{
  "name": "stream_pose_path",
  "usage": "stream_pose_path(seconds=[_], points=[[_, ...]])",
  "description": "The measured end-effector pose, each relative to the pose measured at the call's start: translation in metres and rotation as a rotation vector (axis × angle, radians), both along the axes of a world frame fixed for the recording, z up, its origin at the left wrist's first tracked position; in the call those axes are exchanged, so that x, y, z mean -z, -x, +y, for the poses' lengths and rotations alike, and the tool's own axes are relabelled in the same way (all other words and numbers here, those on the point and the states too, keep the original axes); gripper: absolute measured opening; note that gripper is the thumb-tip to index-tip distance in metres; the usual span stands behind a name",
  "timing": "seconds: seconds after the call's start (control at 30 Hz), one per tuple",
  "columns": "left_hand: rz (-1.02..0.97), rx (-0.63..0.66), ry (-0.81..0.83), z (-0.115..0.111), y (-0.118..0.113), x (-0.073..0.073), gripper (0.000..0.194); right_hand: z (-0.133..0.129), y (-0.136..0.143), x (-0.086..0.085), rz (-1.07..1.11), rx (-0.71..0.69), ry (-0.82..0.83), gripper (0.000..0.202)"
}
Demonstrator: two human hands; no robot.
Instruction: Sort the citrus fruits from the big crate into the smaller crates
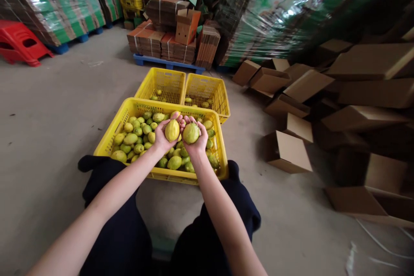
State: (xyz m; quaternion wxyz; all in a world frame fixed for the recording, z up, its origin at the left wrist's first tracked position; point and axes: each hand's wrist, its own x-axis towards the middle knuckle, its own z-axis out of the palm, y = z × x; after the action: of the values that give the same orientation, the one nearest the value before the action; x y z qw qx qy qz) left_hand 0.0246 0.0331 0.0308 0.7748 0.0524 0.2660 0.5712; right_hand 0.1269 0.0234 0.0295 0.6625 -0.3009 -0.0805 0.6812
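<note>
Yellow crate (111,126), loose lemons (130,139) inside | left hand (159,137), fingers cupped around yellow lemon (172,130) over the crate, long axis pointing roughly away from the body | right hand (202,139), fingers cupped around greener lemon (191,133), just right of the other, also over the crate, axis unclear

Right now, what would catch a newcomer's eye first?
Probably the yellow fruit in the left hand and the greener fruit in the right hand, side by side above a yellow crate of more fruit. Then the red stool at far left and cardboard boxes along the right.
</note>
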Motion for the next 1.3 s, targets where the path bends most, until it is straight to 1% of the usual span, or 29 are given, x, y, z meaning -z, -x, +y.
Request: stream_pose_path(seconds=[0.1,0.2,0.33,0.43,0.57,0.7,0.77,0.8,0.83,0.9,0.97,1.03,1.13,1.3], points=[[-0.027,-0.003,0.014,0.002,0.0,0.001,0.029,-0.001,-0.001,-0.002,0.041,-0.014,0.023,0.016],[-0.045,-0.003,0.036,0.004,0.001,0.004,0.027,-0.001,-0.004,-0.004,0.099,-0.032,0.058,0.02],[-0.027,-0.019,0.054,0.008,0.0,0.011,0.033,0.002,-0.01,-0.003,0.149,-0.067,0.075,0.023],[-0.064,-0.025,0.055,0.008,-0.001,0.015,0.037,0.004,-0.013,0.0,0.125,-0.078,0.083,0.024],[-0.091,-0.006,0.083,0.008,-0.002,0.013,0.037,0.006,-0.018,-0.001,0.094,-0.094,0.075,0.024],[-0.043,0.044,0.088,0.011,-0.003,0.008,0.036,0.008,-0.024,-0.007,0.081,-0.1,0.115,0.024],[0.035,0.05,0.044,0.012,-0.003,0.008,0.028,0.007,-0.027,-0.009,-0.016,-0.063,0.101,0.023],[0.092,0.037,0.001,0.013,-0.003,0.008,0.026,0.006,-0.028,-0.011,-0.103,-0.024,0.066,0.025],[0.162,0.014,-0.057,0.013,-0.002,0.008,0.032,0.005,-0.03,-0.012,-0.214,0.027,0.015,0.03],[0.33,-0.031,-0.215,0.013,0.0,0.008,0.05,0.001,-0.033,-0.016,-0.466,0.138,-0.111,0.043],[0.492,-0.046,-0.375,0.01,0.002,0.006,0.059,-0.005,-0.038,-0.021,-0.68,0.209,-0.221,0.05],[0.6,-0.039,-0.489,0.008,0.005,0.004,0.06,-0.01,-0.042,-0.026,-0.833,0.224,-0.287,0.05],[0.664,-0.05,-0.564,0.009,0.007,0.006,0.06,-0.012,-0.046,-0.027,-1.033,0.202,-0.355,0.046],[0.792,-0.065,-0.685,0.02,0.01,0.02,0.064,-0.004,-0.049,-0.012,-1.295,0.249,-0.468,0.047]])
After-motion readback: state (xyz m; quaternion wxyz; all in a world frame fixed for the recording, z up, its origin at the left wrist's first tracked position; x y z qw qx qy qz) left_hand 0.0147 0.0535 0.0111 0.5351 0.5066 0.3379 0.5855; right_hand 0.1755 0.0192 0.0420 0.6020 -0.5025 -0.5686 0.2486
